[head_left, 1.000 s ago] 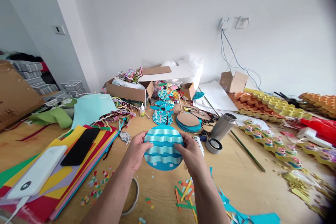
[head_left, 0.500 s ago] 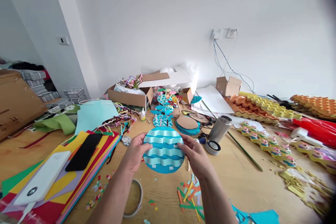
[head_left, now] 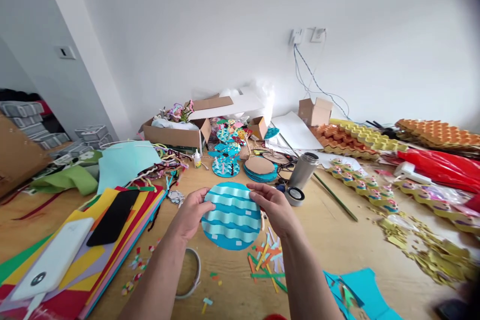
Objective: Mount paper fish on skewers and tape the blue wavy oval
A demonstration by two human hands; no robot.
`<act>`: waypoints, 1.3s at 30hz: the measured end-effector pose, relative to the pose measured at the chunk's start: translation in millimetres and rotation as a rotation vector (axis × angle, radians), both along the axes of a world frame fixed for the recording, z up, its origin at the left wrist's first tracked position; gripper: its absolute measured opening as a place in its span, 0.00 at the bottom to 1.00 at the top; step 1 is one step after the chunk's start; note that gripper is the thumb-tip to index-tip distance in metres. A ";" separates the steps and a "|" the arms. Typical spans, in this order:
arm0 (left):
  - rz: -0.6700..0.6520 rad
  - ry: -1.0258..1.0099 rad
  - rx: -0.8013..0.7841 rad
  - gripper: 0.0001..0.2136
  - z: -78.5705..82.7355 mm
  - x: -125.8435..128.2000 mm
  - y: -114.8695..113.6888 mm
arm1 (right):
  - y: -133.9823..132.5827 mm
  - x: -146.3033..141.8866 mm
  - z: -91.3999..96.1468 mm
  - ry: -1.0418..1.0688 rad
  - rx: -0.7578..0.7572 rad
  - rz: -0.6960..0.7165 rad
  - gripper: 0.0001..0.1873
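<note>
A round blue disc (head_left: pixel 229 234) with pale wavy paper strips across it is held up above the table, tilted toward me. Small whitish squares sit on its face. My left hand (head_left: pixel 191 214) pinches its left edge, thumb on the front. At the upper right edge, my right hand (head_left: pixel 272 205) grips it between thumb and fingers. Beyond the disc stand blue decorated tiers (head_left: pixel 225 166) with small figures. A stack of round discs (head_left: pixel 259 166), brown on top and blue below, lies to their right.
Coloured paper sheets (head_left: pixel 80 280) bear a black phone (head_left: pixel 113 217) and a white power bank (head_left: pixel 54 260) at left. A tape roll (head_left: pixel 198 275) and paper strips (head_left: pixel 268 262) lie in front. Rightward are a steel flask (head_left: pixel 303 172), its lid (head_left: pixel 294 196) and egg trays (head_left: pixel 356 140).
My right thumb has shifted up toward the disc's top edge, uncovering a small whitish square. The view has turned slightly right, and a bit of red shows at the bottom.
</note>
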State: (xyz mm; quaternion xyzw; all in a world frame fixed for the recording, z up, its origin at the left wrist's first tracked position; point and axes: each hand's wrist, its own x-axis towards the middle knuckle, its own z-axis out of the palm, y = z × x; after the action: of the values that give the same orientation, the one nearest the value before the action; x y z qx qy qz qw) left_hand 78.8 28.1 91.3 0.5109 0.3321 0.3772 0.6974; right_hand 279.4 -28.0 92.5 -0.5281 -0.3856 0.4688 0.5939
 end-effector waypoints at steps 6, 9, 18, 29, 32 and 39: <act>-0.059 -0.051 -0.054 0.18 -0.9 -2.0 0.6 | -0.9 2.8 2.9 0.023 -0.018 -0.013 0.24; -0.104 -0.102 -0.113 0.18 2.5 -3.8 0.2 | -2.1 4.3 4.6 0.055 -0.039 -0.009 0.24; -0.021 -0.069 -0.184 0.17 7.5 -10.0 6.1 | -4.0 -3.6 3.3 0.015 -0.080 0.153 0.23; -0.146 0.230 0.036 0.09 8.9 -17.6 9.3 | -2.3 -13.3 -2.0 -0.175 -0.059 0.379 0.19; -0.146 0.257 0.022 0.10 8.0 -18.3 11.2 | -1.0 -13.5 -4.2 -0.186 -0.068 0.385 0.20; -0.182 0.325 0.129 0.17 -6.3 -25.1 20.0 | 2.2 -17.3 -8.3 -0.193 -0.111 0.427 0.21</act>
State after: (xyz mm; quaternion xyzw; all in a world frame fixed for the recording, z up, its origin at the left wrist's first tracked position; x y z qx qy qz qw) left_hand 53.7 48.1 85.0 0.6366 0.3678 0.2459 0.6316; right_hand 262.2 -25.9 84.1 -0.5089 -0.5170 0.5516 0.4118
